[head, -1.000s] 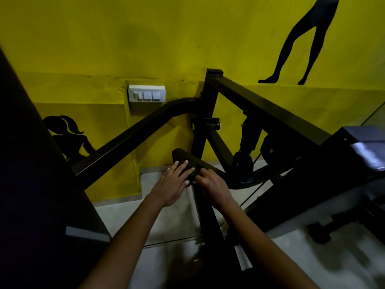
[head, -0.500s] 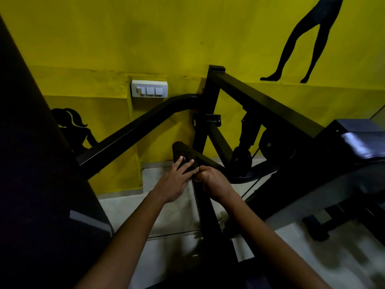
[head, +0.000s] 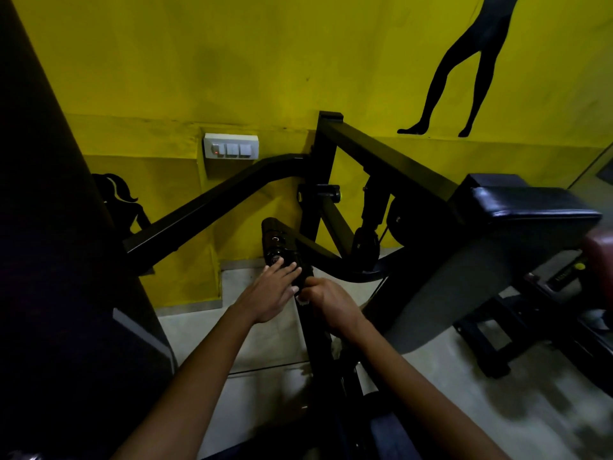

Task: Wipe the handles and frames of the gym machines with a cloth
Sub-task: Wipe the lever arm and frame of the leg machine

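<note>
Handle [head: 280,249]: black cylindrical grip at centre frame, slanting from upper left to lower right, joined to a curved black arm. Cloth: none can be made out; the dark patch under the hands is too dim to tell.

Left hand [head: 272,295]: fingers straight and slightly apart, tips resting on the handle's lower part.

Right hand [head: 326,302]: fingers curled around the handle's lower end, just beside the left hand.

Machine frame [head: 391,164]: black square tubing; one upright post at centre, one beam running down to the right, one bent rail running down to the left.

Padded seat [head: 527,202]: black, glossy, right of frame, on the beam's end.

Floor [head: 265,346]: pale grey tiles with a dark seam, lower centre.

Wall [head: 232,61]: yellow, filling the upper frame. Carries a white switch plate [head: 231,150], a black silhouette of legs [head: 464,71] at upper right and a black silhouette figure [head: 122,200] at left.

Dark panel [head: 49,260]: fills the left edge, detail unreadable.

Containers: none identifiable.
</note>
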### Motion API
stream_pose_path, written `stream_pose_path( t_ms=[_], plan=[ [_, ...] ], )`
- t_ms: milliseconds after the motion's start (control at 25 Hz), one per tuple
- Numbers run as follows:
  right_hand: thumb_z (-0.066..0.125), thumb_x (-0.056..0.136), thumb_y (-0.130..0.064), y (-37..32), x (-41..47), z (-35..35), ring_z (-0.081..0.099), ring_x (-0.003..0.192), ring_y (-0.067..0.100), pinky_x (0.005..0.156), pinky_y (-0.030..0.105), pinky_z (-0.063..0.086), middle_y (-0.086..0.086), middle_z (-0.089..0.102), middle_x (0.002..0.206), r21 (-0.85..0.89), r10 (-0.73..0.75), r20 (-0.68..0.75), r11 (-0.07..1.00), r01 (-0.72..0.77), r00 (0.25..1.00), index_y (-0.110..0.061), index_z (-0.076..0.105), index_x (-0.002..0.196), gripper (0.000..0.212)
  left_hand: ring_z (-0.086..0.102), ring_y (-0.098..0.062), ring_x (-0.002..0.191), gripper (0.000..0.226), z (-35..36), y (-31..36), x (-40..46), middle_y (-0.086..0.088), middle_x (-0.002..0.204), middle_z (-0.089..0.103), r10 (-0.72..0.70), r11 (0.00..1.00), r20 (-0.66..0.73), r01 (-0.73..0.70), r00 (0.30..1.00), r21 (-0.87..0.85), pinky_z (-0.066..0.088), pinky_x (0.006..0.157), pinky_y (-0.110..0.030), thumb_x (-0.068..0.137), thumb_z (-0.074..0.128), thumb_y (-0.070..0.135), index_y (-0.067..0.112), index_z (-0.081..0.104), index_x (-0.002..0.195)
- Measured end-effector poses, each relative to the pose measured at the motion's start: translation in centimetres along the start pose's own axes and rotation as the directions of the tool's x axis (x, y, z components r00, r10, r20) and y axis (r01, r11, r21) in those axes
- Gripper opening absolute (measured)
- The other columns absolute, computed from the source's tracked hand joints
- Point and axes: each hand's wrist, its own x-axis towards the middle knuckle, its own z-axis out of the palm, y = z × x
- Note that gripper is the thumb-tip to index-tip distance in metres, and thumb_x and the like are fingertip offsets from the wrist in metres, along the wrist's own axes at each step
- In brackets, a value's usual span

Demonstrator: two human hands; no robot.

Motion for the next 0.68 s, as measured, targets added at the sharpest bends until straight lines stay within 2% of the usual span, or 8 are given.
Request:
stream_pose_path(
  t_ms=[320, 480, 560, 600, 680],
  plan=[
    [0.066, 0.079, -0.005, -2.0, -3.5, -0.2, 0.063, 0.069, 0.03, 0.054, 0.026, 0.038, 0.014, 0.064, 0.082, -0.089, -0.001, -0.009, 0.996, 0.0, 1.0, 0.0, 0.071, 0.088, 0.011, 0.003, -0.019, 0.148, 0.052, 0.2, 2.6, -2.7, 0.001, 0.16, 0.016, -0.033, 0.999, 0.014, 0.033, 0.999, -0.003, 0.007, 0.119, -0.041, 0.104, 0.032, 0.032, 0.017, 0.019, 0.152],
    [0.071, 0.076, -0.01, -2.8, -6.1, -0.2, 0.062, 0.074, 0.028, 0.056, 0.025, 0.04, 0.01, 0.062, 0.086, 0.0, 0.078, -0.039, 0.997, -0.078, 0.996, -0.006, 0.07, 0.088, 0.012, 0.003, -0.021, 0.148, 0.053, 0.1, 3.1, -3.2, -0.001, 0.16, 0.013, -0.045, 0.999, 0.042, 0.045, 0.998, -0.013, 0.008, 0.12, -0.041, 0.104, 0.032, 0.032, 0.016, 0.017, 0.152],
    [0.069, 0.08, -0.013, -3.3, -7.0, -0.2, 0.062, 0.091, 0.027, 0.067, 0.027, 0.046, 0.009, 0.062, 0.105, 0.09, 0.148, -0.031, 0.985, -0.145, 0.988, -0.01, 0.069, 0.101, 0.021, 0.004, -0.021, 0.148, 0.053, 0.2, 3.3, -3.4, -0.002, 0.16, 0.013, -0.042, 0.999, 0.049, 0.043, 0.998, -0.014, 0.008, 0.12, -0.041, 0.104, 0.032, 0.032, 0.015, 0.017, 0.152],
    [0.064, 0.086, -0.018, -3.7, -7.3, -0.2, 0.058, 0.107, 0.027, 0.08, 0.03, 0.049, 0.01, 0.057, 0.124, 0.138, 0.209, 0.003, 0.968, -0.208, 0.978, -0.011, 0.065, 0.114, 0.029, 0.005, -0.021, 0.148, 0.054, 0.2, 3.4, -3.4, -0.002, 0.16, 0.013, -0.04, 0.999, 0.047, 0.04, 0.998, -0.015, 0.009, 0.12, -0.041, 0.104, 0.032, 0.032, 0.014, 0.017, 0.152],
    [0.052, 0.095, -0.018, -4.4, -7.5, -0.1, 0.041, 0.133, 0.023, 0.104, 0.033, 0.041, 0.007, 0.033, 0.151, 0.186, 0.309, 0.123, 0.926, -0.327, 0.943, -0.012, 0.047, 0.137, 0.043, 0.006, -0.021, 0.148, 0.054, 0.2, 3.4, -3.4, -0.003, 0.16, 0.013, -0.034, 0.999, 0.045, 0.035, 0.998, -0.019, 0.01, 0.12, -0.04, 0.103, 0.033, 0.032, 0.014, 0.018, 0.152]
  ],
)
